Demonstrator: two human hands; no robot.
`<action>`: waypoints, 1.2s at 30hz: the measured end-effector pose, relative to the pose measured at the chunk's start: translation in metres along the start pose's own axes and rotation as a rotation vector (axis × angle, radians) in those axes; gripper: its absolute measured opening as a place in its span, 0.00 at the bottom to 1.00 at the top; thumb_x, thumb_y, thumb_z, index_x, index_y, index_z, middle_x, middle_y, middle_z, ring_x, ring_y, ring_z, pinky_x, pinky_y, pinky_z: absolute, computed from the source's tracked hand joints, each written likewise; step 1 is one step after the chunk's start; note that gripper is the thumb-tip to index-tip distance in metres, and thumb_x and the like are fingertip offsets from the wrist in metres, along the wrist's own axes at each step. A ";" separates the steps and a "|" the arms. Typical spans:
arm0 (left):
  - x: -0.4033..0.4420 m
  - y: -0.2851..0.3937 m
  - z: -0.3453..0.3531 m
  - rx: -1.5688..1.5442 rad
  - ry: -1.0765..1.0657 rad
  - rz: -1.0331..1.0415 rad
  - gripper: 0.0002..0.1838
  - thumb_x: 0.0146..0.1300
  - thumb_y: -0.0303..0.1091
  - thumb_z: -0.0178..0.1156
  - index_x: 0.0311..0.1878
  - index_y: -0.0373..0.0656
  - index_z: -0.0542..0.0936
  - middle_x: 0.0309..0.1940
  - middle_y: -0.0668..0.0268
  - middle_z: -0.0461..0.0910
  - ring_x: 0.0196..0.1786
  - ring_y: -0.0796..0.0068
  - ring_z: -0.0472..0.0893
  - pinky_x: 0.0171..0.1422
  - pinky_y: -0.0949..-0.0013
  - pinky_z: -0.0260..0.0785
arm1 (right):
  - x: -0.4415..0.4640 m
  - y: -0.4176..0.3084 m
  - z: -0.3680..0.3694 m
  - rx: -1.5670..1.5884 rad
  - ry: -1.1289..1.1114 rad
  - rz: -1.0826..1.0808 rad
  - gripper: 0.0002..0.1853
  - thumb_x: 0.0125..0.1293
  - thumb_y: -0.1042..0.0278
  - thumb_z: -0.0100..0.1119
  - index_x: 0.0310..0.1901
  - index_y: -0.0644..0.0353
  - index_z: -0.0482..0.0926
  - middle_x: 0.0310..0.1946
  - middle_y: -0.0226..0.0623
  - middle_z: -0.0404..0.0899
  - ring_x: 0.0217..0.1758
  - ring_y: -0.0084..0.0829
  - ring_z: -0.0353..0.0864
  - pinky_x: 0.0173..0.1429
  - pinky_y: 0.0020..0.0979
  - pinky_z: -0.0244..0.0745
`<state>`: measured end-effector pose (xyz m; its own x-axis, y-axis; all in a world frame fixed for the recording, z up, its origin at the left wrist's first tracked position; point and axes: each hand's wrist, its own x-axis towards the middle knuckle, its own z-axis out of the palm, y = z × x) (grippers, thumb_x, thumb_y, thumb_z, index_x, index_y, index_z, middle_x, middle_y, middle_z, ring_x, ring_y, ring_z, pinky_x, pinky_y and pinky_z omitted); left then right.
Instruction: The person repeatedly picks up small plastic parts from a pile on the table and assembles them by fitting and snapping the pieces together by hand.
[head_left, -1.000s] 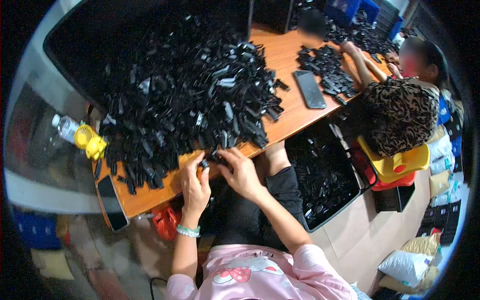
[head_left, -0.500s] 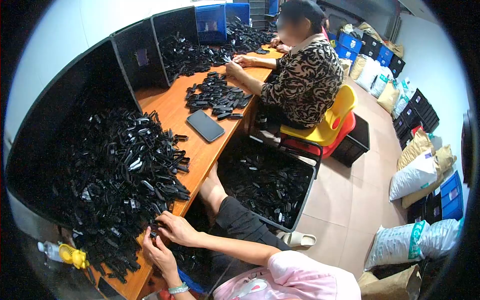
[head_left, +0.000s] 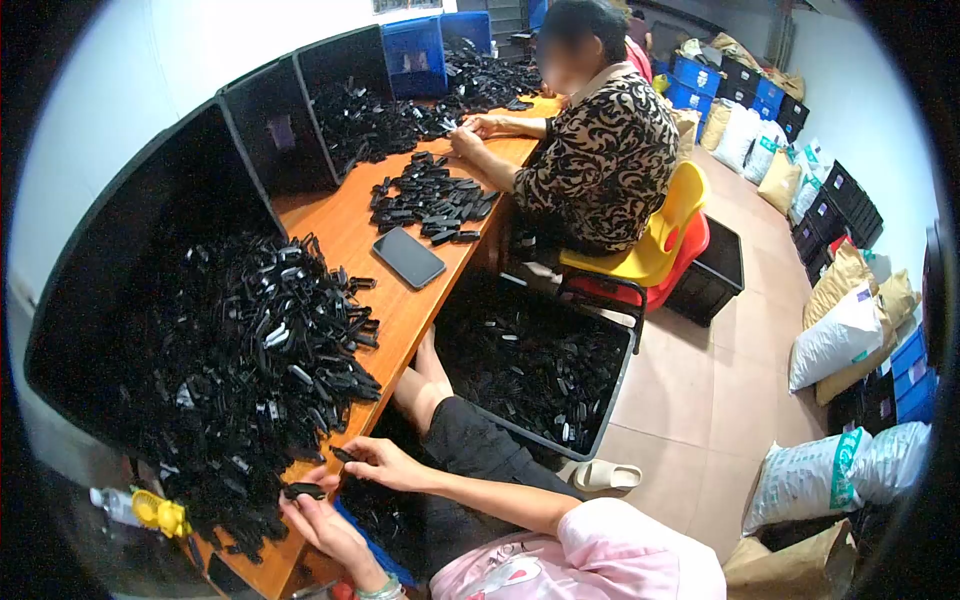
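Note:
My left hand, with a bracelet at the wrist, is closed around a small black plastic clip-like part near the table edge. Between the fingertips of my right hand is another small black plastic part, a short way above and to the right of the first. Both hands are beside a large heap of black plastic parts that spills from a tipped black bin onto the wooden table. The parts' exact kind is too small to make out.
A phone lies near a smaller pile of black parts. Below the table stands a crate of parts. A co-worker sits on a yellow chair. At left is a yellow fan; sacks line the right wall.
My hands have moved apart from each other at the table edge. A black part now shows clearly in each. The view has shifted slightly.

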<state>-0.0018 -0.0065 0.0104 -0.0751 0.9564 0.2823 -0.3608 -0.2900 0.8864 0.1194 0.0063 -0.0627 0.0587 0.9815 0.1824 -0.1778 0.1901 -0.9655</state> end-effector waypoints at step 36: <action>-0.027 0.104 0.014 -0.196 -0.166 -0.029 0.13 0.60 0.42 0.57 0.32 0.46 0.66 0.23 0.65 0.71 0.26 0.68 0.70 0.27 0.65 0.65 | -0.045 -0.002 0.018 0.272 -0.236 0.220 0.17 0.63 0.80 0.56 0.55 0.69 0.72 0.41 0.36 0.78 0.48 0.26 0.78 0.53 0.25 0.73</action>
<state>-0.0244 -0.0627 0.0999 0.0862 0.9406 0.3285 -0.5350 -0.2344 0.8117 0.0990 -0.0380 -0.0655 -0.2302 0.9721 0.0450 -0.4153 -0.0563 -0.9079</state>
